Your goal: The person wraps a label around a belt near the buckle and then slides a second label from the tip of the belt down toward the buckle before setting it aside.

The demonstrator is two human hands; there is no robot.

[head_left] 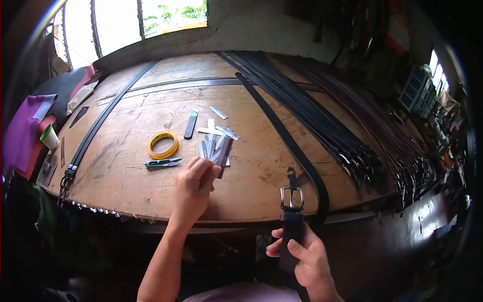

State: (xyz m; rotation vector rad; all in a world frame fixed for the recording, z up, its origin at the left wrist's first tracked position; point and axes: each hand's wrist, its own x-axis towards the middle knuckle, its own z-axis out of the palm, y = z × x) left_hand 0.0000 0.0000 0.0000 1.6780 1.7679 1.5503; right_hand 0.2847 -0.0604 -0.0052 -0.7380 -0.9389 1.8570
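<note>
Fig. legend, head view. L hand (193, 186): I see it reached out over the near part of the wooden bench (261, 171), fingers curled closed round a small dark leather strip (221, 153); the strip sticks up and away from the fingertips, over a loose pile of pale grey strips (214, 143) lying on the bench. R hand (302, 256): held low, near my body and below the bench edge, fingers and thumb clamped on a black belt (292, 226) just below its metal buckle (292, 197). The buckle stands upright at the bench edge, w/ a short tab of strap above it; the rest of the belt runs away across the bench in a long curve toward the far side. Hands are well apart, each closed on its own item.

Nearby, L of the strip pile: a yellow tape roll (162, 144) lying flat, and thread snips (162, 163) w/ teal handle just in front of it. A dark flat piece (190, 125) lies beyond the tape. R side of bench: many dark belts (352, 146) laid side by side, buckles toward the near edge. One more belt (95, 131) runs along the L side.
</note>
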